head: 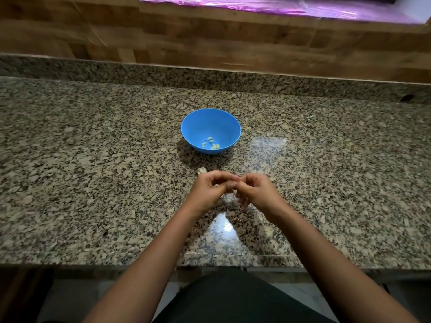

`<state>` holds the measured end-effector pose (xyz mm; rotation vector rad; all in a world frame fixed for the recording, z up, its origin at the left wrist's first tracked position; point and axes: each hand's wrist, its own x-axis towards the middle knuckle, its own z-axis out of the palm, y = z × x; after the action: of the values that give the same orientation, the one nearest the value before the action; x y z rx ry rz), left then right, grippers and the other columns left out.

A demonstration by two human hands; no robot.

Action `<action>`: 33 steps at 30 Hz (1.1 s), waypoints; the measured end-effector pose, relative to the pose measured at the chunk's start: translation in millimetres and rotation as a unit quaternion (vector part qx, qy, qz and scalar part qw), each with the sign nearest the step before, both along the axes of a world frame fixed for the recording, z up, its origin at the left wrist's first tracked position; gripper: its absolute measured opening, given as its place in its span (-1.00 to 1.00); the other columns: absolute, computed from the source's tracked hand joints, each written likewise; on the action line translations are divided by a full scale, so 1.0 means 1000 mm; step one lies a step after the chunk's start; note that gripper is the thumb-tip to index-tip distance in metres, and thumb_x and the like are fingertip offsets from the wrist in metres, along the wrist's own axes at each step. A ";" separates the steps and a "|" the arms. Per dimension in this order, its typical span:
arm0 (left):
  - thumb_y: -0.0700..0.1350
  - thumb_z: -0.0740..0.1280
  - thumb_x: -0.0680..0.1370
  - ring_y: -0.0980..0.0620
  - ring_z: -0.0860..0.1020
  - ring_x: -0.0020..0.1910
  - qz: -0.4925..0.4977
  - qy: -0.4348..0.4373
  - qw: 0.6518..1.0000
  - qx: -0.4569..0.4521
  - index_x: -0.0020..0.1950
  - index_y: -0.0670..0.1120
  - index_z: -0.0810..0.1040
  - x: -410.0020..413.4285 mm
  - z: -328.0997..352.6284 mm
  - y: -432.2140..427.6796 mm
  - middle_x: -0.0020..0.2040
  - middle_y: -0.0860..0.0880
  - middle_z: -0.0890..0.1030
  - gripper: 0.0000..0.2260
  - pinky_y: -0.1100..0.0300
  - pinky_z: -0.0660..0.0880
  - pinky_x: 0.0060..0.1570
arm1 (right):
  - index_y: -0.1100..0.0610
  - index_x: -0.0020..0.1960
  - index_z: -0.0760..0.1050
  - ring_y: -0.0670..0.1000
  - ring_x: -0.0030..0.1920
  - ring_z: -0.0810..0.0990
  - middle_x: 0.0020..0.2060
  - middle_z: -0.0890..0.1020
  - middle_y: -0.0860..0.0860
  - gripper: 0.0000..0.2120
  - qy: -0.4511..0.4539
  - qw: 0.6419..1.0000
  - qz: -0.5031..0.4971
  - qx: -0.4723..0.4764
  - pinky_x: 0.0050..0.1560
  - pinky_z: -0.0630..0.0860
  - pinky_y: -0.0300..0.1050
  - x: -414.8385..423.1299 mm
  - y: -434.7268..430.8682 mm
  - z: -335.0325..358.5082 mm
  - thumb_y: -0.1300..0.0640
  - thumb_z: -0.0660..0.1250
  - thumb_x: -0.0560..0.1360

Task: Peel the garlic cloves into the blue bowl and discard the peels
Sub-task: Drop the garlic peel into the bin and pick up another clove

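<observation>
Both hands curled, fingertips meeting over counter, pinched item hidden: left hand (pixel 211 186), right hand (pixel 254 191) | blue bowl (pixel 229 127) beyond, peeled cloves (pixel 211 143) inside | garlic piece (pixel 202 170) beside left hand

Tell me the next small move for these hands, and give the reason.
Probably keep picking the skin off whatever the left hand and right hand pinch between their fingertips; it is too hidden to see. Both hands meet just above the counter, short of the blue bowl, which holds only a few peeled cloves. More garlic waits beside the left hand.
</observation>
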<state>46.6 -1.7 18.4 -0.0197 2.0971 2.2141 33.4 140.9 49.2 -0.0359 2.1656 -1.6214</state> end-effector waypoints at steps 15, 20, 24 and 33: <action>-0.43 0.33 0.45 0.13 0.63 -0.22 0.117 -0.063 0.990 0.053 -0.15 -0.20 0.63 0.001 -0.010 0.016 -0.22 -0.04 0.65 -0.84 0.34 0.55 -0.20 | 0.16 -0.20 0.44 -0.17 -0.41 0.35 -0.39 0.44 -0.09 -0.85 0.288 0.925 0.043 0.245 -0.42 0.27 -0.34 0.006 -0.006 -0.022 0.13 0.31 0.51; -0.43 0.33 0.45 0.12 0.62 -0.21 0.120 -0.054 0.989 0.060 -0.15 -0.22 0.62 -0.001 -0.009 0.015 -0.20 -0.06 0.64 -0.85 0.35 0.55 -0.17 | 0.19 -0.20 0.46 -0.09 -0.45 0.39 -0.39 0.49 0.01 -0.86 0.090 0.993 -0.043 0.068 -0.47 0.33 -0.26 0.003 -0.009 -0.019 0.17 0.30 0.52; -0.44 0.33 0.44 0.18 0.62 -0.23 0.097 -0.026 0.993 0.065 -0.15 -0.19 0.63 -0.001 -0.009 0.010 -0.23 -0.02 0.65 -0.82 0.34 0.54 -0.13 | 0.19 -0.30 0.42 -0.13 -0.58 0.33 -0.50 0.44 0.01 -0.76 -0.196 0.957 -0.117 -0.180 -0.64 0.22 -0.36 -0.003 -0.011 -0.008 0.29 0.21 0.54; -0.32 0.41 0.39 0.07 0.64 -0.18 0.087 -0.071 0.981 0.156 -0.08 -0.18 0.63 -0.001 -0.020 -0.002 -0.20 -0.04 0.69 -0.86 0.25 0.57 -0.14 | 0.36 -0.09 0.55 -0.05 -0.46 0.49 -0.32 0.62 0.12 -0.89 -0.050 0.991 -0.035 -0.115 -0.50 0.45 -0.28 -0.001 -0.004 -0.006 0.34 0.26 0.52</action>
<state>45.6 -3.4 -1.6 -0.3399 1.7154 2.5339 32.3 136.9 43.4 0.0530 1.9160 -1.8647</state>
